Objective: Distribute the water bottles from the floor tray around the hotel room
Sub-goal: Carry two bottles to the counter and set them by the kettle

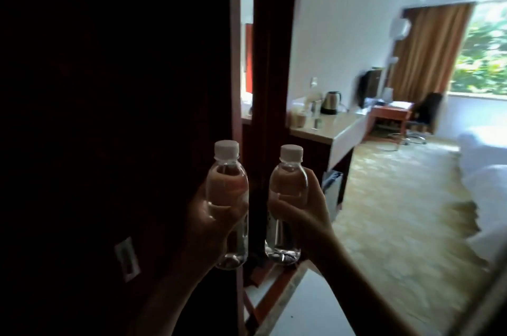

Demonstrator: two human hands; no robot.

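Note:
I hold two small clear water bottles with white caps upright in front of me. My left hand [208,215] grips the left bottle [227,171] around its middle. My right hand [304,212] grips the right bottle [288,179] the same way. The two bottles stand side by side, a small gap apart, at about the same height. The floor tray is out of view.
A dark wooden door or wardrobe panel [109,116] fills the left. Ahead stands a counter [329,127] with a kettle [330,102] and glasses. Further back are a desk [389,112], a chair [425,116], curtains and a window. A white bed [488,176] lies at the right, carpet between.

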